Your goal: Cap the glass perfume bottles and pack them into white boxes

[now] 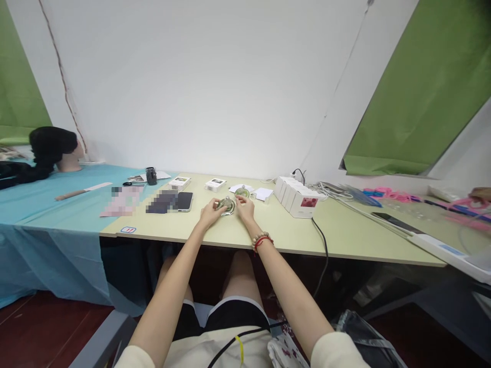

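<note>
Both my hands rest on the pale yellow-green table, meeting around a small round greenish object in clear wrapping. My left hand curls its fingers on the object's left side. On the right side my right hand pinches its edge; beaded and red bracelets sit on that wrist. A second similar round object lies just behind my hands.
A dark phone, small white printed boxes and white cards lie behind. A row of white boxes with a black cable stands right. A wig head rests on blue cloth at left. Pink items lie far right.
</note>
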{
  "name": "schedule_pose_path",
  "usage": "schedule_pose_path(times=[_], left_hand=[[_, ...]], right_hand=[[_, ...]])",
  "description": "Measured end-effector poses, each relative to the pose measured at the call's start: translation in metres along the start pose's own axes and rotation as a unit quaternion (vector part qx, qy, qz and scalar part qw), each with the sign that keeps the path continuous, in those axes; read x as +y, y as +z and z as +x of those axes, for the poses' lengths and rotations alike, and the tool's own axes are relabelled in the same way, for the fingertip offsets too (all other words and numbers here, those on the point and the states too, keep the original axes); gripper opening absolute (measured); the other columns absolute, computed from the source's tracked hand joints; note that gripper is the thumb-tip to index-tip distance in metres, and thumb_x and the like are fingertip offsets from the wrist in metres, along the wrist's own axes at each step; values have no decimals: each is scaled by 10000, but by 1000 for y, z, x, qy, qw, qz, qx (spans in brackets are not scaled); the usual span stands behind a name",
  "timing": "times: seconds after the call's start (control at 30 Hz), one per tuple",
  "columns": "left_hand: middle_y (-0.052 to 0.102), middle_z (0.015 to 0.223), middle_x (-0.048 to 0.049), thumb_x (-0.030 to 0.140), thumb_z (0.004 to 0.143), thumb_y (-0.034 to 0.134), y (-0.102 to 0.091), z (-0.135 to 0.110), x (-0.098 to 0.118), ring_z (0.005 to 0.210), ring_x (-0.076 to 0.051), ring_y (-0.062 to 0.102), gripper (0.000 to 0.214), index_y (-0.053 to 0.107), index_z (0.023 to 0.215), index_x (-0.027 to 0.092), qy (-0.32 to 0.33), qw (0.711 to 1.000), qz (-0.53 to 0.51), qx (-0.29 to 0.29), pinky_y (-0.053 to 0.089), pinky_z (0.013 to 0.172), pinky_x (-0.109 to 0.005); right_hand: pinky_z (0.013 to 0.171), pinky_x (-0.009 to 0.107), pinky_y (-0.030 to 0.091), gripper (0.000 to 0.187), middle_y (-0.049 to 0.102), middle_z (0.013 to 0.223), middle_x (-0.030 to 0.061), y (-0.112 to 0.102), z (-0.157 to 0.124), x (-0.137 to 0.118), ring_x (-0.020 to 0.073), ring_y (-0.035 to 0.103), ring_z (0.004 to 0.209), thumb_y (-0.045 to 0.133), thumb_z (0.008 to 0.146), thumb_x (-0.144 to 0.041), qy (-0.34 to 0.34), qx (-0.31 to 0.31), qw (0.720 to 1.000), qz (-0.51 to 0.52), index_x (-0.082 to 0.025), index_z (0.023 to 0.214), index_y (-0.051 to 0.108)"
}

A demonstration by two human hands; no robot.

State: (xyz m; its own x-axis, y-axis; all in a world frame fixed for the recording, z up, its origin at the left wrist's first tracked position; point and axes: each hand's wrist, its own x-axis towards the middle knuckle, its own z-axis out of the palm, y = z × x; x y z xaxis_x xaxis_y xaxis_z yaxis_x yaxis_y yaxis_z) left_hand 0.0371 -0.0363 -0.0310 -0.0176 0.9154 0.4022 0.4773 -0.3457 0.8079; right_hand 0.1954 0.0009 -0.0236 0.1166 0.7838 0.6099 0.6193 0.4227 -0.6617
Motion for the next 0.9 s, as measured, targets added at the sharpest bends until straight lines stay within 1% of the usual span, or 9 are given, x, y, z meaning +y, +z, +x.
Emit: schedule_pose_path(times=[0.07, 0.13, 0.27, 0.37, 0.43, 0.53, 0.63, 0.73, 0.9], left_hand=[[647, 893, -34, 527, 696, 594, 0, 1, -3, 807, -165, 594, 458, 564, 1048, 235, 5, 1000, -3, -2, 433, 762, -290], [651, 901, -41, 527, 700, 590, 1, 2, -4, 831, -177, 597, 463, 577, 1066, 243, 7, 1000, -1, -4, 437, 776, -302], [654, 949, -62, 510, 713, 587, 1, 2, -4, 882, -198, 598, 490, 585, 1118, 235, 15, 1000, -13, -16, 444, 797, -311], [655, 952, -64, 486, 717, 594, 0, 1, -2, 885, -200, 601, 484, 589, 1125, 227, 18, 1000, -17, -18, 448, 803, -313], [657, 941, -59, 479, 718, 597, 0, 0, -1, 881, -198, 603, 474, 591, 1120, 229, 17, 1000, -16, -16, 448, 805, -314], [659, 931, -51, 477, 724, 590, -1, -1, 2, 880, -194, 603, 464, 586, 1120, 235, 13, 1000, -10, -13, 443, 814, -318], [660, 916, -42, 481, 732, 578, -2, -1, 3, 867, -188, 604, 452, 584, 1114, 241, 11, 1000, -2, -21, 441, 809, -315], [659, 909, -41, 486, 733, 572, -3, -1, 3, 850, -181, 604, 452, 583, 1110, 239, 13, 1000, -2, -26, 444, 795, -306], [657, 914, -38, 506, 733, 563, -2, -1, 2, 850, -177, 601, 463, 576, 1113, 242, 11, 999, 3, -30, 443, 789, -301]], right_hand=[[756, 284, 460, 316, 633, 988, 103, 2, -1, -6, 165, 580, 837, 440, 836, -274, -22, 41, 995, 83, -136, 1033, 644], [752, 293, 459, 305, 614, 989, 99, 3, -4, -14, 160, 563, 820, 449, 833, -285, -49, 77, 986, 138, -148, 1017, 651], [699, 284, 450, 320, 585, 1002, 88, 1, -12, -30, 150, 532, 796, 407, 864, -304, -82, 107, 983, 125, -177, 1055, 630], [610, 267, 433, 320, 583, 992, 87, -2, -16, -36, 150, 516, 758, 403, 869, -317, -98, 101, 983, 115, -176, 1058, 619], [591, 269, 425, 296, 588, 969, 81, -3, -16, -37, 149, 504, 733, 424, 857, -313, -110, 83, 985, 104, -179, 1025, 628], [659, 294, 436, 255, 596, 937, 64, -2, -16, -37, 151, 498, 733, 461, 831, -293, -136, 65, 985, 81, -190, 982, 640], [717, 307, 436, 240, 610, 930, 56, 0, -17, -36, 152, 495, 738, 492, 805, -274, -148, 70, 985, 62, -190, 976, 638], [732, 304, 431, 237, 627, 929, 48, 0, -18, -36, 155, 492, 741, 503, 794, -262, -155, 70, 984, 54, -192, 977, 637], [709, 290, 427, 225, 632, 912, 38, -1, -19, -37, 158, 492, 764, 505, 798, -269, -149, 69, 985, 55, -201, 963, 643]])
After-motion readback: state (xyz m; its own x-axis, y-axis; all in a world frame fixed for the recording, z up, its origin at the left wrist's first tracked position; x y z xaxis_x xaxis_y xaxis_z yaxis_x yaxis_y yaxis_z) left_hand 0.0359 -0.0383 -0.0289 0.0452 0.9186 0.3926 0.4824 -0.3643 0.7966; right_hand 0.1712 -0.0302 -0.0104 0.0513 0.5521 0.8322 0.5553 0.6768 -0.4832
